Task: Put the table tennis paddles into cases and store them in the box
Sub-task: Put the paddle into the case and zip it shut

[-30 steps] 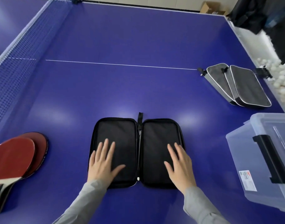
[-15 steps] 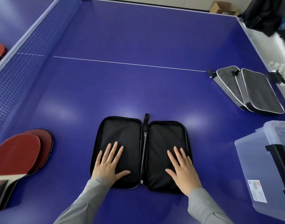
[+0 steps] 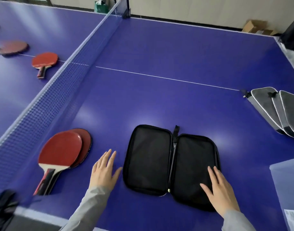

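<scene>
- Black case (image 3: 172, 161) lies unzipped, both halves flat on the blue table (image 3: 176, 52), near the edge closest to me; no paddle in it.
- My right hand (image 3: 222, 194) rests flat on the right half's near corner, fingers straight and spread, not curled round anything.
- My left hand (image 3: 105, 172) is off the case, just beside its left edge, palm down over the table with fingers straight, holding nothing. Can't tell if it touches the surface.
- Two stacked red paddles (image 3: 63, 152) lie left of that hand, handles towards me, near the net (image 3: 48, 104).
- Another red paddle (image 3: 44, 61) sits beyond the net; a blurred one (image 3: 13, 47) is farther left.
- Grey cases (image 3: 276, 110) are stacked overlapping at the right edge, well apart from the black one.
- Clear plastic box (image 3: 287, 185) is partly in view at lower right, near my right hand.
</scene>
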The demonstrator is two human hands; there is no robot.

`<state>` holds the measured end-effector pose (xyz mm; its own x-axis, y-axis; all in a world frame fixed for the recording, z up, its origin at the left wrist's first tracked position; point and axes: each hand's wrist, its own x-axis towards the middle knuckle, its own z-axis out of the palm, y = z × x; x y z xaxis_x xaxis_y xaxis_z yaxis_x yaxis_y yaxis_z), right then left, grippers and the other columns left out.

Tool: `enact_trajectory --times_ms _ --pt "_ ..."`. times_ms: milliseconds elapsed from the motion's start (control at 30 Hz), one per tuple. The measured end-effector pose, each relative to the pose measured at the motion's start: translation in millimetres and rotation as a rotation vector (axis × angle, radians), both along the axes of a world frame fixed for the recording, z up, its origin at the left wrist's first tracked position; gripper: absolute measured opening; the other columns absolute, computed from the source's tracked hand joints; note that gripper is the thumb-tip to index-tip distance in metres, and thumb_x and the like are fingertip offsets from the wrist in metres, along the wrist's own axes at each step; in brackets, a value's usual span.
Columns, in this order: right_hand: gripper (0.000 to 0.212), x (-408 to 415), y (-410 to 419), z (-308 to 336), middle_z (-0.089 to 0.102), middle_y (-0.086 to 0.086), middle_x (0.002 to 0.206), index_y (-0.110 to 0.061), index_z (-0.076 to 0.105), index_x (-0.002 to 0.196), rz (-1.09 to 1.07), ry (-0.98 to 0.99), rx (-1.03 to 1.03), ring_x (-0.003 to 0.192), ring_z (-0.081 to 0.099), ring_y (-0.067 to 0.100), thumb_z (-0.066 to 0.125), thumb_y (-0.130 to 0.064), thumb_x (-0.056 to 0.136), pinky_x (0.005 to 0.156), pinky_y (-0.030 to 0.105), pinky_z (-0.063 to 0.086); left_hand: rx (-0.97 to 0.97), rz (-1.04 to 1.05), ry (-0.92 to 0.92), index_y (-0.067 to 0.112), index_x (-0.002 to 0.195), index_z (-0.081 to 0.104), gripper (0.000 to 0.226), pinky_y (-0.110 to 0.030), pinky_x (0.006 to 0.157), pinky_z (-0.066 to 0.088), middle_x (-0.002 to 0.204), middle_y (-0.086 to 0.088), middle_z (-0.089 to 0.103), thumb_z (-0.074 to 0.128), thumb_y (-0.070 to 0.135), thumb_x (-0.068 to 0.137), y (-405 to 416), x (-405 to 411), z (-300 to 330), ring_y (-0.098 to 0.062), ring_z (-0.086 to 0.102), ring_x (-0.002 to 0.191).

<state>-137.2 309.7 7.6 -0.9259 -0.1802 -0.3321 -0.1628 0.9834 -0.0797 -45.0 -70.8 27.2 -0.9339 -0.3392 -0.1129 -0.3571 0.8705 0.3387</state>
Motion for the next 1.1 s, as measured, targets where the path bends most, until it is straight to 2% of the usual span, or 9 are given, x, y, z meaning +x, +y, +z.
enact_trajectory --times_ms 133,233,267,333,433,533,733,933,1100 --pt "0.077 3.2 -7.0 8.7 0.020 0.007 0.158 -0.017 0.013 0.152 -0.052 0.043 -0.008 0.145 0.023 0.021 0.045 -0.054 0.092 0.108 0.032 0.035 -0.079 0.228 0.107 0.002 0.128 0.057 0.087 -0.053 0.089 0.046 0.131 -0.017 0.057 0.014 0.068 0.090 -56.0 50.4 -5.3 -0.039 0.057 0.116" --pt "0.075 4.7 -13.9 14.8 0.027 0.010 0.156 -0.014 0.022 0.150 -0.081 0.043 -0.008 0.143 0.028 0.025 0.055 -0.046 0.090 0.102 0.038 0.040 -0.128 0.450 0.170 0.000 0.132 0.050 0.068 -0.061 0.089 0.042 0.135 -0.021 0.052 0.059 0.047 0.083 -97.9 79.7 -16.4 -0.046 0.052 0.116" --pt "0.075 5.2 -15.6 16.4 0.030 0.012 0.154 -0.013 0.026 0.148 -0.095 0.042 -0.019 0.142 0.030 0.027 0.060 -0.042 0.088 0.100 0.041 0.041 -0.125 0.520 0.166 0.000 0.134 0.048 0.071 -0.062 0.090 0.041 0.136 -0.022 0.050 0.074 0.035 0.077 -109.9 85.5 -19.8 -0.047 0.049 0.119" --pt "0.074 6.3 -17.3 18.8 0.035 0.017 0.151 -0.009 0.033 0.146 -0.125 0.038 -0.044 0.139 0.034 0.032 0.067 -0.035 0.085 0.098 0.047 0.043 -0.073 0.648 0.103 0.002 0.137 0.043 0.084 -0.062 0.094 0.038 0.138 -0.023 0.047 0.084 0.026 0.068 -128.8 93.1 -24.9 -0.045 0.044 0.124" --pt "0.074 8.2 -19.7 20.3 0.037 0.018 0.149 -0.007 0.034 0.145 -0.154 0.034 -0.028 0.139 0.034 0.034 0.069 -0.032 0.083 0.099 0.049 0.042 -0.009 0.743 -0.030 0.004 0.136 0.041 0.089 -0.059 0.095 0.038 0.133 -0.023 0.049 0.084 0.037 0.066 -147.1 99.8 -34.1 -0.043 0.043 0.123" --pt "0.074 11.6 -22.3 22.5 0.036 0.016 0.150 -0.009 0.034 0.145 -0.179 0.029 -0.006 0.139 0.033 0.032 0.067 -0.033 0.084 0.101 0.048 0.040 0.042 0.746 -0.099 0.006 0.127 0.050 0.075 -0.054 0.088 0.043 0.121 -0.018 0.054 0.081 0.041 0.069 -155.8 101.6 -45.4 -0.040 0.044 0.117" --pt "0.072 16.9 -26.8 24.0 0.039 0.019 0.148 -0.006 0.039 0.143 -0.218 0.045 0.006 0.138 0.035 0.035 0.071 -0.028 0.082 0.099 0.050 0.041 0.067 0.782 -0.022 0.010 0.101 0.060 0.044 -0.048 0.075 0.046 0.102 -0.010 0.059 0.073 0.041 0.075 -165.8 100.5 -57.7 -0.034 0.052 0.104" --pt "0.072 19.6 -33.4 21.1 0.041 0.019 0.147 -0.006 0.039 0.142 -0.218 0.048 0.030 0.137 0.036 0.036 0.071 -0.027 0.082 0.098 0.051 0.041 0.124 0.838 0.071 0.015 0.087 0.059 0.033 -0.042 0.073 0.045 0.085 0.003 0.050 0.074 0.042 0.074 -166.9 101.5 -65.1 -0.031 0.055 0.096" --pt "0.071 21.9 -35.6 23.5 0.038 0.017 0.149 -0.009 0.035 0.145 -0.222 0.038 0.054 0.139 0.033 0.033 0.066 -0.032 0.085 0.099 0.048 0.041 0.147 0.842 0.112 0.016 0.083 0.058 0.031 -0.039 0.071 0.043 0.080 0.003 0.049 0.075 0.039 0.073 -166.2 102.7 -67.3 -0.031 0.055 0.089"
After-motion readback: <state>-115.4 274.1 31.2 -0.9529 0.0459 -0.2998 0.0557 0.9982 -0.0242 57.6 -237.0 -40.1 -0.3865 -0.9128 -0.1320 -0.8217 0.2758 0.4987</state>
